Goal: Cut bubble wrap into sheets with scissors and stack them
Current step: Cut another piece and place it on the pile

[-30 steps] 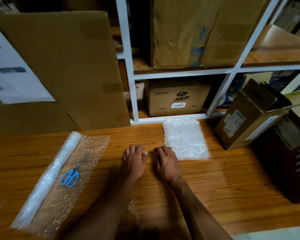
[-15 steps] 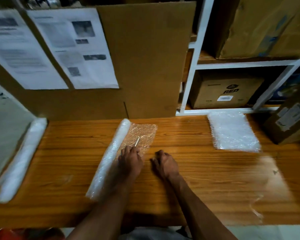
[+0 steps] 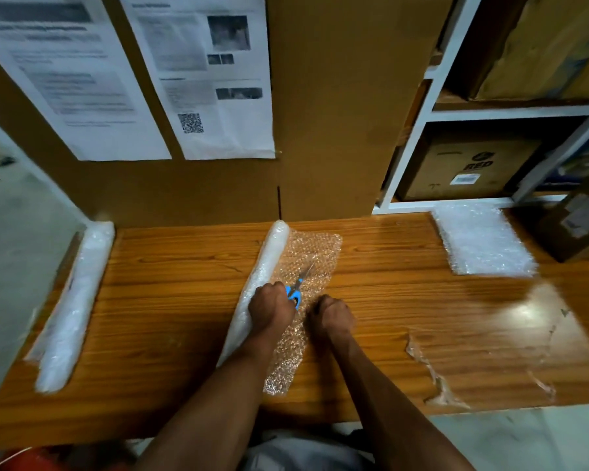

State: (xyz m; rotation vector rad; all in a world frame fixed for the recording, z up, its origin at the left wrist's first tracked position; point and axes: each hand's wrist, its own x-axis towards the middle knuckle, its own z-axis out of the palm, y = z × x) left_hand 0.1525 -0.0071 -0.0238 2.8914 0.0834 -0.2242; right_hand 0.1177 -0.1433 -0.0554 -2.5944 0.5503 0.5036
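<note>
**Scissors in hand, next sheet laid out**

Left hand (image 3: 272, 305) curls round the blue scissors (image 3: 296, 289) handles, likely picking them up. Right hand (image 3: 330, 317) is fisted on the unrolled bubble wrap (image 3: 312, 253); whether it pinches the film, can't tell. Probably pins the flap flat. Blades point away, slightly right. Roll (image 3: 264, 283) runs near-to-far at table (image 3: 184, 266) centre; cut stack (image 3: 483, 241) far right.

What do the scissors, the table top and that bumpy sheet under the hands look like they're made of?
Scissors: blue handles look like plastic, matte; the thin grey blades look like metal.
Table top: orange-brown wood grain with a glossy sheen; real wood or laminate, I can't tell.
Bumpy sheet: clear plastic bubble wrap; small round bubbles show, with the wood visible through it.
</note>
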